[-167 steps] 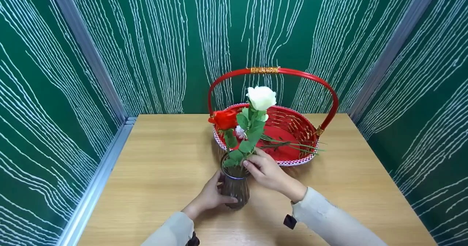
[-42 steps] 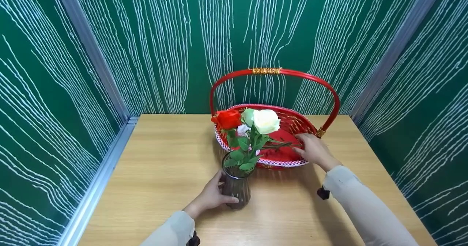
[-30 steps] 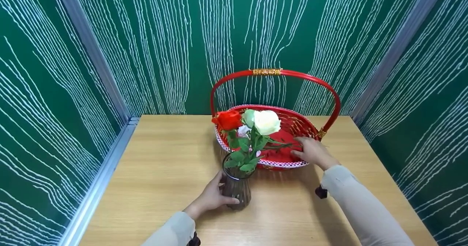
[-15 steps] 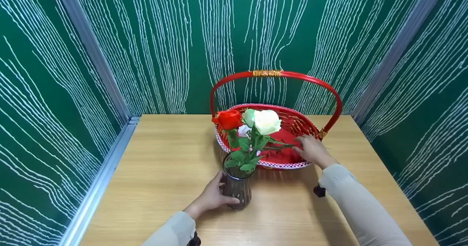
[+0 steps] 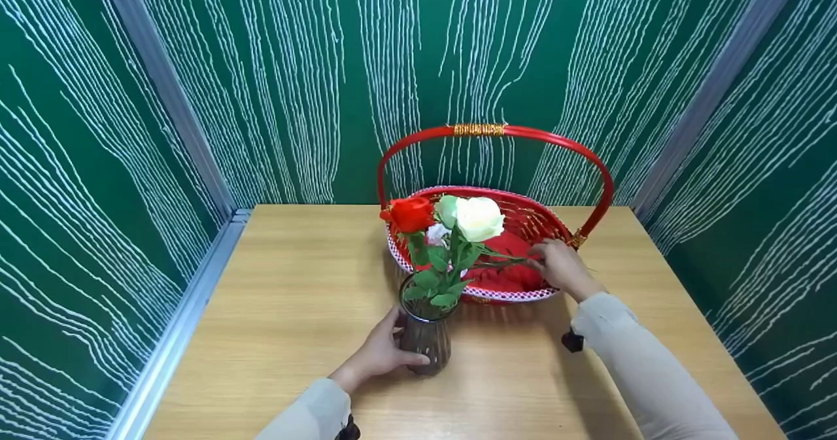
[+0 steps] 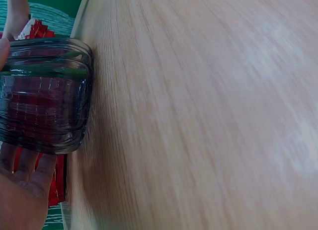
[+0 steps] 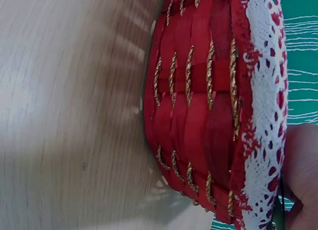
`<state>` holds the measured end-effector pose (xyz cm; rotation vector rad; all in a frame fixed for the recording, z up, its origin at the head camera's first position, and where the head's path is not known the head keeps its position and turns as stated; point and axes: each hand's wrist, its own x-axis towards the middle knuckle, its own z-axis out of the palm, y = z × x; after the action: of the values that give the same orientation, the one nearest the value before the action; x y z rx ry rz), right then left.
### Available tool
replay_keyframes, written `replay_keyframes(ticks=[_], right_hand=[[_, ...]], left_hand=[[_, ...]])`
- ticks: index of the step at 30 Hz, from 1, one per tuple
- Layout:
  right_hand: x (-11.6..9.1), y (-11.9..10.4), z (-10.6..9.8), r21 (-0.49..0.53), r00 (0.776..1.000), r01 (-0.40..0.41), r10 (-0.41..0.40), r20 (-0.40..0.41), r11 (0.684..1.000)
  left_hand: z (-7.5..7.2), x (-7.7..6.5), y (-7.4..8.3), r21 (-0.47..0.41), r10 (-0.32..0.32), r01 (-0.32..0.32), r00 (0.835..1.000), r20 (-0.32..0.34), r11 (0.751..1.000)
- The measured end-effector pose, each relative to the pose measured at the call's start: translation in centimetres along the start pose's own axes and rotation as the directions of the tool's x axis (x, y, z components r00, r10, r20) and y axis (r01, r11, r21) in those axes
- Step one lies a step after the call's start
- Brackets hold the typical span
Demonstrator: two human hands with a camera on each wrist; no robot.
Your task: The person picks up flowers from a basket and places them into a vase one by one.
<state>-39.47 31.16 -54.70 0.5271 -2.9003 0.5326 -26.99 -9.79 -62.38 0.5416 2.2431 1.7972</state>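
Note:
In the head view my left hand [image 5: 379,354] grips the lower part of a smoky, ribbed glass vase [image 5: 426,345], thumb across its front. The vase stands upright on the table, and the left wrist view shows its dark glass body [image 6: 44,101] up close. A red rose [image 5: 410,214] and a white rose [image 5: 480,219] rise from it, with green leaves [image 5: 428,280] at its mouth. My right hand [image 5: 563,269] reaches over the right rim of a red woven basket [image 5: 510,294] and pinches thin green flower stems [image 5: 500,261] lying inside. Its fingertips are partly hidden by the basket wall in the right wrist view.
The basket's tall red handle [image 5: 556,140] arches above the flowers, bound with gold at the top. A pale pinkish flower [image 5: 437,234] shows behind the vase's leaves. The wooden table [image 5: 294,283] is enclosed by green walls [image 5: 288,87] with white streaks.
Earlier my right hand held the white rose's stem at the vase mouth. It has let go and moved right into the basket, its fingers drawing together on the stems. My left hand stays put.

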Motion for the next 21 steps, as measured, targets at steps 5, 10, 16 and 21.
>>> replay_keyframes(ticks=[5, 10, 16, 21], right_hand=[[-0.1, -0.5, -0.7, 0.048, 0.999, 0.018, -0.017, -0.036, 0.999], [-0.4, -1.0, -1.2, 0.089, 0.996, 0.038, -0.031, -0.085, 0.995], [-1.0, -1.7, -1.7, 0.135, 0.996, 0.018, -0.006, -0.087, 0.991], [-1.5, -2.3, -2.2, 0.229, 0.995, -0.057, 0.073, -0.065, 0.972]], left_hand=[[0.0, 0.0, 0.0, 0.023, -0.009, 0.009, 1.0, -0.004, 1.0], [0.0, -0.1, 0.2, 0.042, -0.005, 0.006, 1.0, -0.007, 0.999], [0.0, 0.0, 0.2, 0.052, 0.007, -0.006, 1.0, -0.01, 0.999], [0.0, 0.0, 0.1, 0.058, 0.003, -0.002, 1.0, -0.014, 0.998]])
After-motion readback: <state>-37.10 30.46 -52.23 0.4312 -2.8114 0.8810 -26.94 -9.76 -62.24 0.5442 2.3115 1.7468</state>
